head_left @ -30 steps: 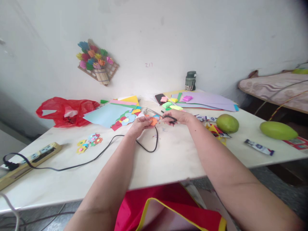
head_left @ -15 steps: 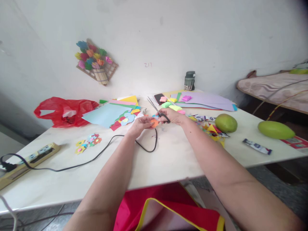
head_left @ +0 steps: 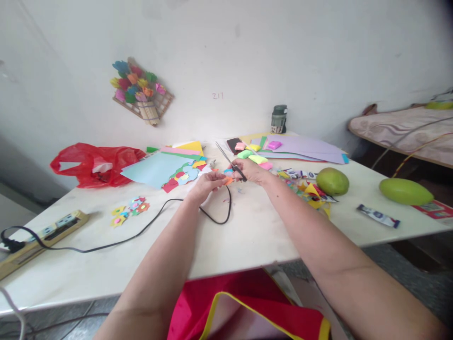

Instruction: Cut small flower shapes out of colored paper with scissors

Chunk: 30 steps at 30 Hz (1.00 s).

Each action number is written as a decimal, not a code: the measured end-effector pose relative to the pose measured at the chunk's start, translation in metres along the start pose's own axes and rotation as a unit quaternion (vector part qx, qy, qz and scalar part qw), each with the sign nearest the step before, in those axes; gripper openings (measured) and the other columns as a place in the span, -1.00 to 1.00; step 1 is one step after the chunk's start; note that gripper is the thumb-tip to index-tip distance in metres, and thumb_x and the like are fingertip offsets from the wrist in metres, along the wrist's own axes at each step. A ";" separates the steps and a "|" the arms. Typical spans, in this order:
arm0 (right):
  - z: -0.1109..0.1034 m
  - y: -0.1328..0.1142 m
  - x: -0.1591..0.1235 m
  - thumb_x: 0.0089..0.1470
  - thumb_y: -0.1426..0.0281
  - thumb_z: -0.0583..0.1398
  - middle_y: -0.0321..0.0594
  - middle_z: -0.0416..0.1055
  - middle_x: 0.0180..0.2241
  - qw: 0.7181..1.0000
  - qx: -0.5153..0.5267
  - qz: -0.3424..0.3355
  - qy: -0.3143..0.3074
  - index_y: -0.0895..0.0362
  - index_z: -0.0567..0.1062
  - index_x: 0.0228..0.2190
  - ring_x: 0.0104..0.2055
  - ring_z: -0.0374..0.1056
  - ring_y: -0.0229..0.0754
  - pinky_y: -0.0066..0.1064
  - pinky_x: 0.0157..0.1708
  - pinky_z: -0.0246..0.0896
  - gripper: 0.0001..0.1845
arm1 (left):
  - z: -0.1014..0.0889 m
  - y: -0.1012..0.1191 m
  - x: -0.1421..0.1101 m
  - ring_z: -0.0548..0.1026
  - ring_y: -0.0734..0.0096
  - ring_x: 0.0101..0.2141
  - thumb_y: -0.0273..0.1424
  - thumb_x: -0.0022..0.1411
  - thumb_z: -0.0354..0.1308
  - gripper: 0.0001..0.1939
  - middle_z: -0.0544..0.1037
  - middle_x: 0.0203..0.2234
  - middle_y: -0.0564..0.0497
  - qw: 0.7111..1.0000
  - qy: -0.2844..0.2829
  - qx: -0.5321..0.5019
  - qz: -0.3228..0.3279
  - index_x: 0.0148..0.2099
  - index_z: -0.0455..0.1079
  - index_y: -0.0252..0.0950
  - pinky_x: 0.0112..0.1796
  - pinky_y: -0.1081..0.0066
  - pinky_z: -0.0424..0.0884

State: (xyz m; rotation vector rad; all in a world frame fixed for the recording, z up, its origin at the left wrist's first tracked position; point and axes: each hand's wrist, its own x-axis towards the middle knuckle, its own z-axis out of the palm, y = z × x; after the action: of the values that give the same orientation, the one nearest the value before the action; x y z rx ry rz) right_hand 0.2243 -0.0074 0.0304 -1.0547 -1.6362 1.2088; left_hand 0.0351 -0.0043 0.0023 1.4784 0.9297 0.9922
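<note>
My right hand [head_left: 248,170] is closed around the dark handles of a pair of scissors [head_left: 226,156], whose long blades point up and to the left. Between the fingers of my left hand [head_left: 209,184] is a small piece of orange paper [head_left: 229,180], held close to the scissors; its exact shape is partly hidden by the fingers. Left of my hands lie cut paper circles and scalloped shapes [head_left: 183,176] on a light blue sheet [head_left: 152,170]. Small paper flowers [head_left: 138,207] with coloured centres rest nearer the left side of the table.
A black cable [head_left: 141,231] loops across the table from a power strip [head_left: 46,236]. A red plastic bag [head_left: 95,163] lies back left. Soft clay packs [head_left: 257,159], purple sheets [head_left: 304,147], paper scraps [head_left: 314,193], two green fruits [head_left: 332,181] and a tube [head_left: 378,216] are to the right.
The orange paper has turned and shows less of its face. My right hand and the scissors have shifted slightly left, and the blades look closer together.
</note>
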 end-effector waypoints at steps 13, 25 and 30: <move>0.001 -0.001 0.000 -0.23 0.56 0.28 -0.38 0.35 -0.61 1.000 -0.012 -0.006 -0.002 0.18 0.39 -0.36 -0.59 0.29 -0.34 -0.54 -0.60 0.14 -0.71 | -0.001 0.001 0.002 0.39 0.55 -0.52 -0.43 -0.20 0.35 -0.55 0.47 -0.52 0.06 0.998 0.028 -0.026 0.052 -0.18 0.38 -0.36 -0.55 0.53 0.15; 0.004 0.005 0.005 -0.34 0.54 0.22 -0.45 0.28 -0.63 0.997 -0.056 -0.054 -0.005 0.19 0.41 -0.35 -0.58 0.17 -0.36 -0.51 -0.57 0.05 -0.65 | 0.002 -0.001 0.000 0.44 0.45 -0.40 -0.43 -0.13 0.34 -0.51 0.47 -0.48 0.05 0.996 0.000 0.034 0.079 -0.08 0.38 -0.34 -0.27 0.40 0.33; 0.008 -0.003 0.001 -0.31 0.55 0.18 -0.45 0.27 -0.63 0.999 -0.019 -0.035 0.038 0.17 0.38 -0.35 -0.60 0.20 -0.34 -0.50 -0.58 0.10 -0.67 | 0.002 -0.001 0.001 0.38 0.49 -0.44 -0.36 -0.13 0.34 -0.73 0.46 -0.50 0.07 0.995 0.029 0.084 0.046 -0.32 0.45 -0.34 -0.36 0.46 0.28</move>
State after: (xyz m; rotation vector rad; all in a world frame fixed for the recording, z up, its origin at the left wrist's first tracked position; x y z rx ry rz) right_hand 0.2165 -0.0094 0.0323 -1.0454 -1.6292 1.0847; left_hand 0.0369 -0.0042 0.0015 1.6527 1.0160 1.0492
